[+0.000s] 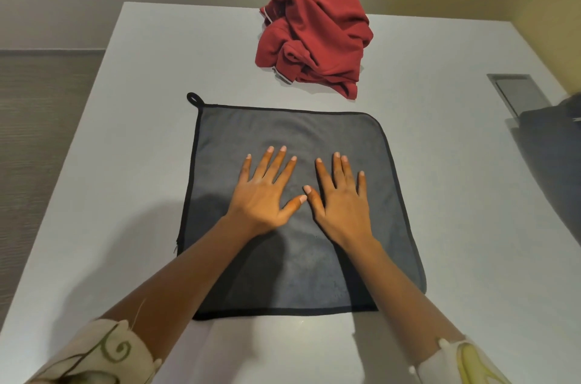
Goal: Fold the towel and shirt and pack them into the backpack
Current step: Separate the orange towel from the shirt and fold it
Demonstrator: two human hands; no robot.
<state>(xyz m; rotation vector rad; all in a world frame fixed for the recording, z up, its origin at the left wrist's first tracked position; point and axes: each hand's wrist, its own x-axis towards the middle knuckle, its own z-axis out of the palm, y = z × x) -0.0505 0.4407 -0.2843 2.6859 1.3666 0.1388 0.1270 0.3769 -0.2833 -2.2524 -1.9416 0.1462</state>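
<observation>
Left hand (262, 195) and right hand (341, 195) flat, fingers spread, pressing grey towel (314, 273), no legible writing

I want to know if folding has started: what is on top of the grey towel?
Only the left hand and right hand, flat with fingers spread, on the grey towel. The red shirt lies apart beyond it. Cloth under palms and forearms is hidden.

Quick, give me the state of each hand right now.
Left hand: open, fingers spread flat, pressing on the dark grey square microfibre towel.
Right hand: open, fingers straight, flat on the same towel, holding nothing.
</observation>
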